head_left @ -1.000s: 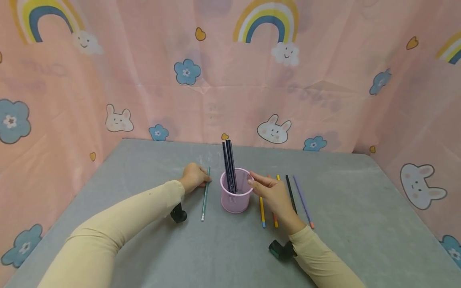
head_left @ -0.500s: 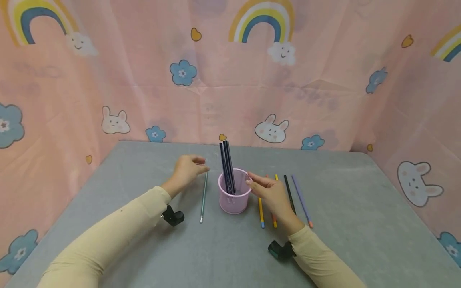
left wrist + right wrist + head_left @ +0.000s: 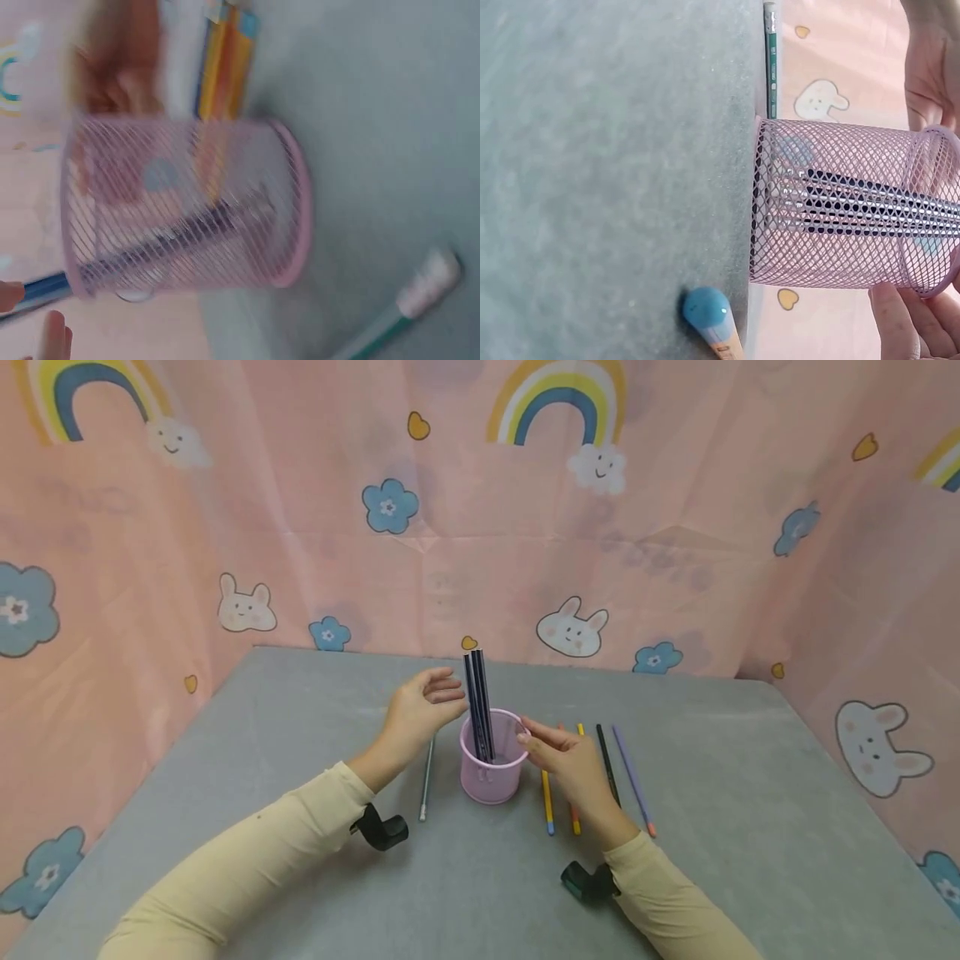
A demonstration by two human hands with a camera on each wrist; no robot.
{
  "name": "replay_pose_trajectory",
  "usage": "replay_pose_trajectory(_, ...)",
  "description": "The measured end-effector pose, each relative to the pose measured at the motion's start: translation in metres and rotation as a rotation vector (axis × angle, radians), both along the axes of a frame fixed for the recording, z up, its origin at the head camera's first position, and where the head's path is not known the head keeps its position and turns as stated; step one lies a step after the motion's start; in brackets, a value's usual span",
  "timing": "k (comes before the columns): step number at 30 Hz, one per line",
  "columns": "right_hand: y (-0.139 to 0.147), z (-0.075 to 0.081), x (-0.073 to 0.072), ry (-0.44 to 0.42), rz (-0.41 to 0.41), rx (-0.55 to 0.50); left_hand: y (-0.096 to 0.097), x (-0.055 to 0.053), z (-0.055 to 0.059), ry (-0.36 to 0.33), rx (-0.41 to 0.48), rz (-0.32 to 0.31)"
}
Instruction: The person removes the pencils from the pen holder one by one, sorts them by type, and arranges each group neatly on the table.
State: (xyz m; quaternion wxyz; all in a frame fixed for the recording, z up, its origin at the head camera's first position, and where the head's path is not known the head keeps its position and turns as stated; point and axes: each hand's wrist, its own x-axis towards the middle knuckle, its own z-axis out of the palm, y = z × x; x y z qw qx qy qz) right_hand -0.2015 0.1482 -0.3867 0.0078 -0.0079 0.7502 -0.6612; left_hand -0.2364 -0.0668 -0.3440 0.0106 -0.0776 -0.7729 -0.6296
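A pink mesh pencil cup [image 3: 489, 783] stands upright on the table, with several dark striped pencils [image 3: 478, 702] leaning in it. My right hand [image 3: 573, 768] pinches the cup's right rim between thumb and fingers. Just left of the dark pencils' upper ends is my left hand [image 3: 420, 710], its fingers loosely extended and nothing held; whether a fingertip touches a pencil I cannot tell. Under that hand a green pencil [image 3: 427, 785] lies on the table, its far end hidden. The left wrist view is blurred, with fingertips [image 3: 52, 337] beside the dark pencils.
Right of the cup lie a yellow pencil [image 3: 547, 802], an orange one [image 3: 574, 818], a black one [image 3: 607, 764] and a purple one [image 3: 633, 781], partly behind the right hand. A pink printed curtain [image 3: 465, 568] hangs behind the grey table [image 3: 735, 827].
My left hand has let go of the green pencil, lifted and moved right towards the dark pencils. The green pencil stays on the table. My right hand keeps its hold on the cup rim.
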Motion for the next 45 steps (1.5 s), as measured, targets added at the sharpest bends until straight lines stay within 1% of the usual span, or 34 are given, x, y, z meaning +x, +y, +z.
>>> replay_pose_trajectory(2, 0.000, 0.001, 0.000, 0.002, 0.004, -0.003, 0.003, 0.002, 0.002, -0.013, 0.060, 0.011)
replay_pose_trajectory(4, -0.001, 0.001, 0.000, 0.005, 0.009, -0.007, 0.005, 0.004, 0.003, -0.002, 0.079, 0.025)
replay_pose_trajectory(7, -0.001, 0.001, 0.000, 0.007, 0.016, -0.015, 0.008, 0.004, 0.003, 0.028, 0.081, 0.055)
replay_pose_trajectory(13, 0.002, 0.000, 0.001, 0.011, 0.016, -0.007, 0.015, 0.003, 0.000, 0.062, 0.077, 0.099)
replay_pose_trajectory(17, 0.002, -0.001, 0.002, 0.010, 0.019, -0.011, 0.020, 0.002, -0.003, 0.068, 0.082, 0.123)
replay_pose_trajectory(22, 0.002, -0.001, 0.003, 0.001, 0.017, -0.016, 0.023, 0.002, -0.005, 0.060, 0.093, 0.136)
replay_pose_trajectory(29, 0.002, -0.001, 0.002, 0.008, 0.012, 0.003, 0.026, -0.001, -0.005, 0.008, 0.083, 0.142)
replay_pose_trajectory(37, 0.002, -0.001, 0.000, 0.001, 0.015, 0.001, 0.027, -0.001, -0.006, 0.052, 0.086, 0.185)
replay_pose_trajectory(41, 0.003, -0.002, 0.000, -0.004, 0.012, -0.003, 0.025, 0.000, -0.002, 0.060, 0.108, 0.194)
replay_pose_trajectory(45, 0.003, -0.001, 0.000, -0.009, 0.008, -0.005, 0.021, 0.002, 0.004, 0.074, 0.129, 0.183)
